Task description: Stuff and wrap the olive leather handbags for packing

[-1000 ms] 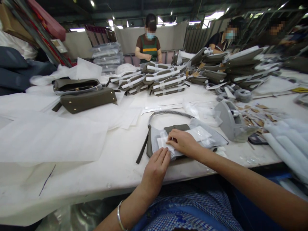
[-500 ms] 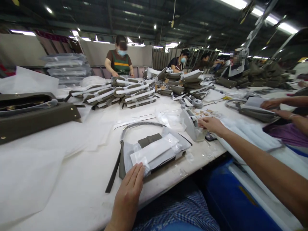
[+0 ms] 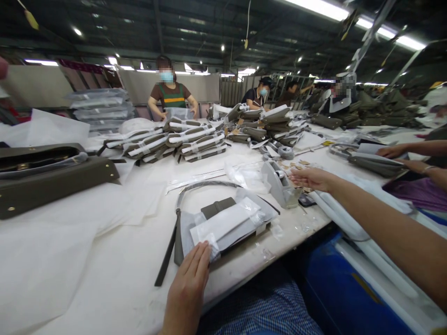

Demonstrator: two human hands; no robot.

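My left hand [image 3: 193, 274] lies with its fingers stretched out on the near left corner of an olive-grey handbag [image 3: 218, 207]. White tissue and a folded white paper strip [image 3: 226, 221] cover much of the bag. Its wrapped handle [image 3: 206, 184] arches away from me, and a dark strap [image 3: 167, 253] hangs off the left side. My right hand [image 3: 312, 179] is at the front end of a grey tape dispenser [image 3: 277, 184], its fingers pinched together. Whatever is between those fingertips is too small to make out.
At left sits a larger olive bag [image 3: 59, 181] beside white paper sheets [image 3: 45, 265]. Wrapped bags [image 3: 195, 139] are piled across the table. A small dark object [image 3: 306, 200] lies by the dispenser. Co-workers stand opposite; another person's hands [image 3: 394, 151] handle a bag at right.
My right hand has lifted slightly at the dispenser and turned a little. My left hand stays on the bag. The co-worker opposite has raised a clear wrapped item; the view has shifted slightly.
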